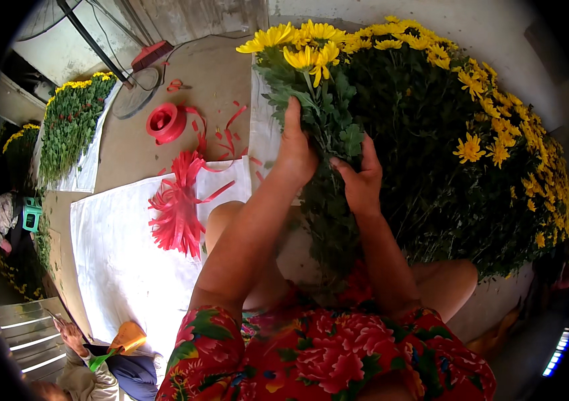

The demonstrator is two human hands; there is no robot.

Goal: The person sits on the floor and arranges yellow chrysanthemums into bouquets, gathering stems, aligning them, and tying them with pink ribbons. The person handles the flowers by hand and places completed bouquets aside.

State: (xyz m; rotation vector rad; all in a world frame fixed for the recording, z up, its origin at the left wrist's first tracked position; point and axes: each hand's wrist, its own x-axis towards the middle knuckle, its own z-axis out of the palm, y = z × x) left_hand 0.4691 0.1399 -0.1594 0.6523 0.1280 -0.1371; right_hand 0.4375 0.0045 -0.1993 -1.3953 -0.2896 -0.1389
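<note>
Between my two hands a bunch of yellow chrysanthemums (303,59) stands with its blooms pointing away from me and its leafy stems hanging toward my lap. My left hand (299,152) is closed around the stems from the left, thumb up along the leaves below the flowers. A little lower on the right side, my right hand (363,179) grips the same stems, its thumb across the front. Leaves hide most of the fingers of both hands. Close by on the right lies a large heap of yellow chrysanthemums (425,154), dark green stems toward me.
Left of my arms, a bundle of red ribbon strips (181,207) lies on a white cloth (124,247). Beyond are a red ribbon roll (165,123), red-handled scissors (176,85) and a round stand base (135,100). More flowers (74,127) lie far left; another person's hand (71,336) shows lower left.
</note>
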